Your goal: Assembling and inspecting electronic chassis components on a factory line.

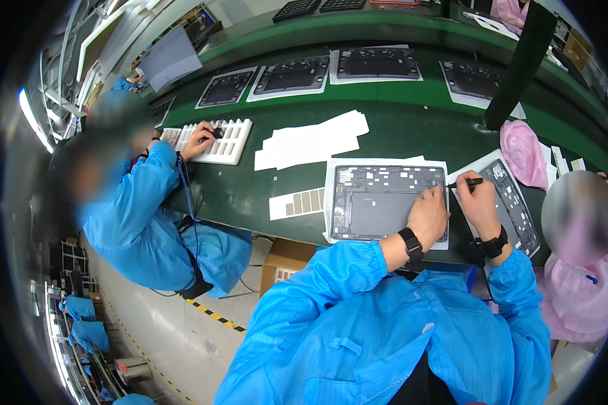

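Observation:
A dark grey tablet-like housing [378,209] dotted with small white pieces lies on a white sheet [329,202] in front of me. My left hand [428,217] rests over its right side, fingers curled and held together near the upper right edge. Whatever may be between those fingertips is hidden. Just to the right, my right hand [478,206] is closed around a slim black pen-like tool [471,183]. Its tip points left, toward the housing's edge near my left fingertips. A second, similar housing [517,209] lies at an angle beyond my right hand.
A card with grey-brown rectangles [304,204] lies left of the housing, below loose white papers [311,142]. At the left, a co-worker in blue [145,223] reaches over a white slotted tray [233,145]. Several housings [294,73] line the green bench's far side. A dark post [520,74] stands right.

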Action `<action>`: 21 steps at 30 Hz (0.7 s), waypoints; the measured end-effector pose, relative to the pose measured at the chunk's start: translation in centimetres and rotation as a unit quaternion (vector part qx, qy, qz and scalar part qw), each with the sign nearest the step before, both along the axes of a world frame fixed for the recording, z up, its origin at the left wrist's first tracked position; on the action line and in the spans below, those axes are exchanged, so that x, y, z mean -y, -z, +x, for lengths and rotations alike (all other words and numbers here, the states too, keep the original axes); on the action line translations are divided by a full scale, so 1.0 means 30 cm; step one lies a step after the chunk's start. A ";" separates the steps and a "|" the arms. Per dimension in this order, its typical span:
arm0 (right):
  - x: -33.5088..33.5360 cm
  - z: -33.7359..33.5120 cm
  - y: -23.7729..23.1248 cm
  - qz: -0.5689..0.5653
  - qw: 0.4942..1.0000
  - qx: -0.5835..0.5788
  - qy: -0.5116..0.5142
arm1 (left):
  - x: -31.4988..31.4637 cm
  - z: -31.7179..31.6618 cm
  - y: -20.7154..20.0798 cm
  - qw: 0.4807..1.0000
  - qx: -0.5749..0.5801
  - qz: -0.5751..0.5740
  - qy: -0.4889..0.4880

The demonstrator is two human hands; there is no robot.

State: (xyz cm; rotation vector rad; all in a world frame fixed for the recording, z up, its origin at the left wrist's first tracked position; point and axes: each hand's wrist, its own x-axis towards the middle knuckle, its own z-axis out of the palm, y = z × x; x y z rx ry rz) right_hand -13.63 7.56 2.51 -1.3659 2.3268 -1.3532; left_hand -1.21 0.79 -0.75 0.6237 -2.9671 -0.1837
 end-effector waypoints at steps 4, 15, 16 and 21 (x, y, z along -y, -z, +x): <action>-0.070 -0.084 0.018 -0.074 0.983 0.166 0.012 | 0.024 0.023 -0.014 0.999 -0.015 0.004 0.032; -0.093 0.167 -0.008 0.262 0.956 -0.120 -0.043 | 0.393 0.511 -0.029 0.916 -0.061 0.088 -0.387; -0.085 0.166 0.034 0.258 0.956 -0.132 -0.030 | 0.404 0.496 -0.018 0.914 -0.061 0.088 -0.390; -0.068 0.186 0.045 0.238 0.963 -0.126 0.009 | 0.416 0.497 -0.004 0.949 -0.055 0.077 -0.301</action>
